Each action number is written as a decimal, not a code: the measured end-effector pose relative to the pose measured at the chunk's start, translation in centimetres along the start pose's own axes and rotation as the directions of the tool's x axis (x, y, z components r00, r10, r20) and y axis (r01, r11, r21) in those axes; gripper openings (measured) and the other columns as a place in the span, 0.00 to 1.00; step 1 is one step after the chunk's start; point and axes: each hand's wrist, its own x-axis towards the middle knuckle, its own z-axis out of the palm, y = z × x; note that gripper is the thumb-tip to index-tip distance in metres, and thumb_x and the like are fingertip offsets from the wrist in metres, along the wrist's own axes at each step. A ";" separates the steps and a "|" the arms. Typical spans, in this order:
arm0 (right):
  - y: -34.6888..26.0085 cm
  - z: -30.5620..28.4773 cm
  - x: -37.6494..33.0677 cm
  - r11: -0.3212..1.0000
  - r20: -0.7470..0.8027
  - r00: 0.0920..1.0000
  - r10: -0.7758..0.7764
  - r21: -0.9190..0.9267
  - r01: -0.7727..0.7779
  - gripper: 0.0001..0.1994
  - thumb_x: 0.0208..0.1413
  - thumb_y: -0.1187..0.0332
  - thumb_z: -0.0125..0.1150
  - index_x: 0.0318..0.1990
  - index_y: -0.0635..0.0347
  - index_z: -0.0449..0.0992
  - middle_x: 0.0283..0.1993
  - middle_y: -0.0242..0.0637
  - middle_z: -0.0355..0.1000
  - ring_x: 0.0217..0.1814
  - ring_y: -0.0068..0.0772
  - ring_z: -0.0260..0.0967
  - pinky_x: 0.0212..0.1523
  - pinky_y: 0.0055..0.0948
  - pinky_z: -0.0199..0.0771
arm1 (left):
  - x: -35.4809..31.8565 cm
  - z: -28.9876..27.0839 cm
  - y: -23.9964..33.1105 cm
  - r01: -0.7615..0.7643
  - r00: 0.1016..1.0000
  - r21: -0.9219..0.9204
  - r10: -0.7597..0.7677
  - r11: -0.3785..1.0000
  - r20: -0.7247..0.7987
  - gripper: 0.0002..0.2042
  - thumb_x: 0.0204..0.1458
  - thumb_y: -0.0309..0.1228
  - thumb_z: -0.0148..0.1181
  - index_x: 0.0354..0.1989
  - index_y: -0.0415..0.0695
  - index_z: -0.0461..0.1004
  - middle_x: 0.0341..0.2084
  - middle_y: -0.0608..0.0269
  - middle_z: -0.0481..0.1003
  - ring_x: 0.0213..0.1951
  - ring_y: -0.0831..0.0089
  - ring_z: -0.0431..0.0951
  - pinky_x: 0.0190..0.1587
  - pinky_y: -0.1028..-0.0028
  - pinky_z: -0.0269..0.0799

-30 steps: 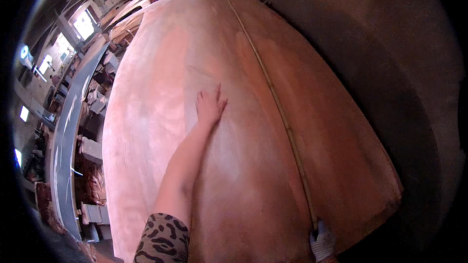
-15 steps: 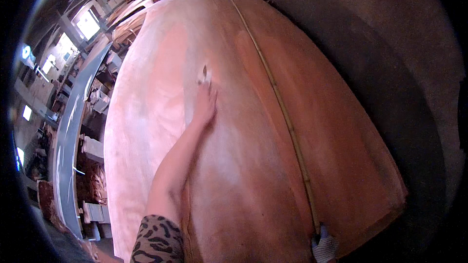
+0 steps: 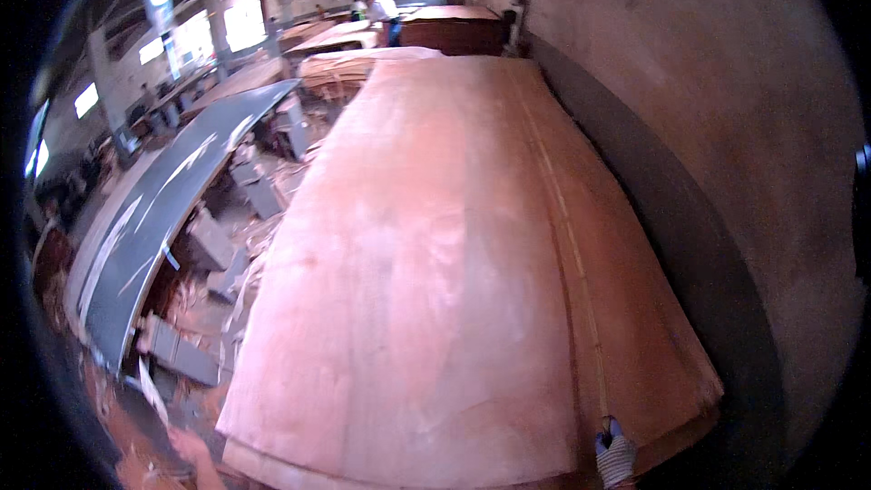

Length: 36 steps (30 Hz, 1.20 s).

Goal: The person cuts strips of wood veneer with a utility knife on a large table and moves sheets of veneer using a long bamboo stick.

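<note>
The top veneer sheet (image 3: 454, 263) lies flat on the stack (image 3: 689, 417), covering most of it. The gloved right hand (image 3: 616, 455) is closed on the tape strip (image 3: 572, 245) at the near edge. The left hand (image 3: 189, 446) hangs off the corner; its grip cannot be told. Seam taping appears unfinished.
</note>
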 end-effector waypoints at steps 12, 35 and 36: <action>-34.1 3.9 -10.9 0.683 0.162 0.983 -0.087 0.728 -0.059 0.08 0.52 0.69 0.53 0.39 0.58 0.67 0.15 0.25 0.56 0.11 0.17 0.52 0.09 0.21 0.55 | -1.4 8.8 -34.4 0.515 0.594 -0.473 0.100 0.715 0.798 0.15 0.51 0.31 0.48 0.45 0.35 0.68 0.26 0.51 0.72 0.33 0.59 0.72 0.39 0.64 0.67; -85.4 24.0 -21.2 0.435 0.206 0.881 -0.426 0.901 0.000 0.05 0.53 0.69 0.54 0.35 0.59 0.71 0.18 0.19 0.57 0.18 0.13 0.48 0.17 0.17 0.51 | 21.9 11.8 -28.1 0.210 0.505 -0.818 0.657 0.536 0.560 0.18 0.52 0.33 0.50 0.51 0.40 0.64 0.38 0.52 0.74 0.40 0.64 0.75 0.42 0.72 0.68; -88.8 25.4 -22.1 0.450 0.218 0.876 -0.431 0.893 -0.001 0.05 0.52 0.69 0.54 0.34 0.59 0.71 0.18 0.19 0.57 0.19 0.13 0.48 0.18 0.17 0.51 | 23.6 11.1 -26.6 0.210 0.460 -0.833 0.700 0.512 0.546 0.19 0.52 0.33 0.50 0.52 0.40 0.64 0.38 0.52 0.74 0.40 0.65 0.75 0.42 0.73 0.68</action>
